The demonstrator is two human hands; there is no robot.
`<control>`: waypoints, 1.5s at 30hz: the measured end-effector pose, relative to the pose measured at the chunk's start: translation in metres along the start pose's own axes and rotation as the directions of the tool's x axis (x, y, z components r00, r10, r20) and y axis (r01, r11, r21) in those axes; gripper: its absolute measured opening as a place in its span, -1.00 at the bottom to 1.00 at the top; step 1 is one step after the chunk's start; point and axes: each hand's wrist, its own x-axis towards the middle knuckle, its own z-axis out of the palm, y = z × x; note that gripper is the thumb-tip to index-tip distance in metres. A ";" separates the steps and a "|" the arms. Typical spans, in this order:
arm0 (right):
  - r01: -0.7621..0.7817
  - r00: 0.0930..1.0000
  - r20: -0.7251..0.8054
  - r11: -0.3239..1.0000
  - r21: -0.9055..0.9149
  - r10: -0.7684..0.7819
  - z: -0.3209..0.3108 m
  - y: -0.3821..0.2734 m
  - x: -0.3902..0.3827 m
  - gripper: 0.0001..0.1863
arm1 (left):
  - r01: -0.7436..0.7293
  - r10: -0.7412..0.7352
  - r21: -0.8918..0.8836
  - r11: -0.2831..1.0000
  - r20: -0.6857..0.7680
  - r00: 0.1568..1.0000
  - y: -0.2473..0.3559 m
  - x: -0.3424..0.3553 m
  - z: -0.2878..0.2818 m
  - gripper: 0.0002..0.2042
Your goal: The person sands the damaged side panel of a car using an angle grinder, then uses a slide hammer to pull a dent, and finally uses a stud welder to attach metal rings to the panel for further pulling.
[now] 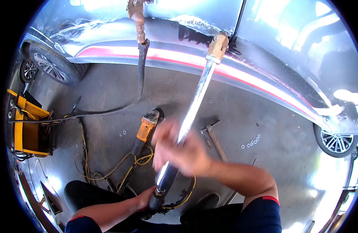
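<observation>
A long slide hammer with a chrome rod slants from my lap up to the car. Its brass-coloured head meets the car's lower side close to the door gap. My left hand is closed round the black grip at the near end. Across the rod's middle lies my right hand, smeared by motion, so whether its fingers grip is unclear. Below that hand shows a thicker dark and shiny section of the tool. The silver-grey car door has scraped, bare-metal patches above a red-striped sill.
A copper-coloured clamp at the car carries a thick black cable. On the floor lie an orange angle grinder, a hammer, several washers and yellow cables. A yellow box-shaped cart stands at left.
</observation>
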 end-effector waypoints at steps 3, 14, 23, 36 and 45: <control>-0.280 0.957 0.086 0.960 0.014 0.278 0.017 0.050 -0.037 -0.89 | 0.098 -0.098 0.041 0.994 0.001 0.995 -0.022 -0.003 -0.016 -0.71; -0.207 0.977 0.054 0.978 0.030 0.205 0.013 0.029 -0.025 -0.94 | -0.089 0.087 -0.032 0.996 -0.038 0.995 -0.013 -0.006 0.003 -0.72; -0.190 0.981 0.061 0.980 0.065 0.186 0.009 0.017 -0.020 -0.92 | -0.098 0.097 -0.075 0.992 -0.013 0.995 -0.006 -0.006 0.007 -0.71; -0.187 0.980 0.077 0.980 0.073 0.181 0.007 0.017 -0.019 -0.92 | -0.100 0.098 -0.100 0.990 -0.030 0.995 -0.002 -0.008 0.010 -0.71; -0.211 0.975 0.098 0.973 0.092 0.202 0.013 0.014 -0.020 -0.76 | -0.027 0.038 -0.137 0.990 0.078 0.996 0.002 -0.033 0.025 -0.75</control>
